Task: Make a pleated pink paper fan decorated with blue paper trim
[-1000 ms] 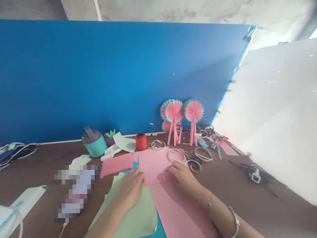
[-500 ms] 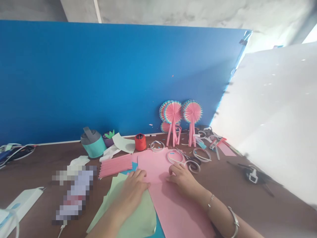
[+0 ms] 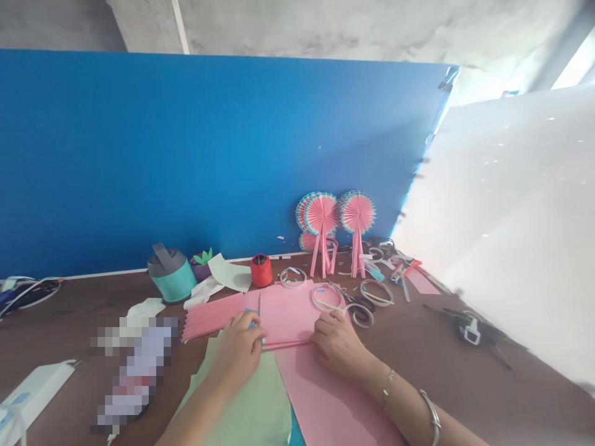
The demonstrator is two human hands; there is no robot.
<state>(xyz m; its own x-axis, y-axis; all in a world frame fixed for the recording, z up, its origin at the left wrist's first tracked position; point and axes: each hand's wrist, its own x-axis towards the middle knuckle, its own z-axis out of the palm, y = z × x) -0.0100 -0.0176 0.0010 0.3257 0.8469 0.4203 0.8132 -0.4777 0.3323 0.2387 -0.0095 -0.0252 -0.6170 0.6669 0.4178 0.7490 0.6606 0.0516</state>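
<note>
A pink paper sheet [image 3: 287,319] lies in front of me, its near edge raised in a narrow fold between my hands. My left hand [image 3: 239,350] has its fingers curled at the left end of that edge. At the right end, my right hand [image 3: 339,341] grips the same edge, its fingertips partly hidden. Under the fold, more pink paper [image 3: 334,402] stretches toward me. Light green sheets [image 3: 251,402] lie beneath my left forearm, with a strip of blue paper [image 3: 297,427] showing beside them. Left of the sheet rests a pleated pink paper [image 3: 211,316].
Pink round paper fans [image 3: 323,214] lean on the blue partition [image 3: 186,155]. Rolls of white strip [image 3: 376,292], scissors [image 3: 357,300], a red spool [image 3: 261,271] and a teal pot [image 3: 173,277] stand behind the paper. A white power strip [image 3: 39,387] lies at left.
The pink sheet's near edge now stands up as a fold where it lay flat. My left hand has shifted slightly left and its fingers are more curled; my right hand has closed in on the edge.
</note>
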